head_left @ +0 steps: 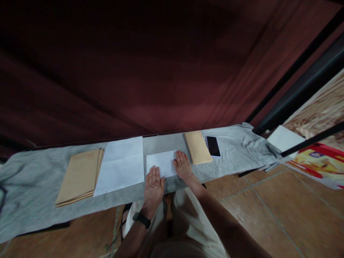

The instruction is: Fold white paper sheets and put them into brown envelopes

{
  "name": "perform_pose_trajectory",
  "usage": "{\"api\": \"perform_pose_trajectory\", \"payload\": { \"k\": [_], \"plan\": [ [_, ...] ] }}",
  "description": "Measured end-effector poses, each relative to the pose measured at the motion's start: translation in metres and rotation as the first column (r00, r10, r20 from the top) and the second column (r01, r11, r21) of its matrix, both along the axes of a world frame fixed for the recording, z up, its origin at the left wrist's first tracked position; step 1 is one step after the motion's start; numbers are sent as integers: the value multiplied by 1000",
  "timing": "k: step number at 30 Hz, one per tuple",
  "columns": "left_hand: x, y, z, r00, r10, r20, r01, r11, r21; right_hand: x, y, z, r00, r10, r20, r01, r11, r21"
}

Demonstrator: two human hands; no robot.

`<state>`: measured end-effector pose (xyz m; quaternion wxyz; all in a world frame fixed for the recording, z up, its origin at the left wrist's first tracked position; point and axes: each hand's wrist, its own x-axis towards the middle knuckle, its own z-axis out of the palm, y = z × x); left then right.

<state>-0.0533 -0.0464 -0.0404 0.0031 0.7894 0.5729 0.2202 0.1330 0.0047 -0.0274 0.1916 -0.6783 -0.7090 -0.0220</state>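
A small folded white sheet (160, 163) lies on the grey cloth (34, 179) in front of me. My left hand (153, 186), with a black watch on the wrist, lies flat and open, its fingertips on the sheet's near left edge. On the sheet's right edge my right hand (183, 165) presses down flat with fingers stretched out. A larger white sheet (120, 166) with a crease lies to the left. Beside that sheet is a stack of brown envelopes (80, 176). One brown envelope (197, 147) lies just right of my right hand.
A black phone (213, 146) rests on the cloth right of the single envelope. A dark red curtain (150, 71) hangs behind the bench. Black metal bars (301, 89) and printed sheets (319, 161) stand at the right. Tiled floor (268, 211) lies below.
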Motion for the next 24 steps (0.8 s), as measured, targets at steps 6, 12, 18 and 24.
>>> {"api": "perform_pose_trajectory", "payload": {
  "k": [6, 12, 18, 24],
  "plan": [
    [0, -1, 0, 1000, -23, -11, 23, 1000, 7, -47, -34, -1, 958, 275, -87, -276, 961, 2],
    [-1, 1, 1, 999, -11, -34, 11, 1000, -3, -38, -57, -6, 958, 280, -61, -277, 960, 51],
    [-1, -2, 4, 999, 15, -38, -15, 1000, 8, 6, -65, -9, 970, 242, -3, -240, 967, 82],
    [-13, -17, 9, 999, 23, -40, -22, 1000, 17, 29, -73, -15, 981, 193, 3, -193, 979, 72]
  ]
}}
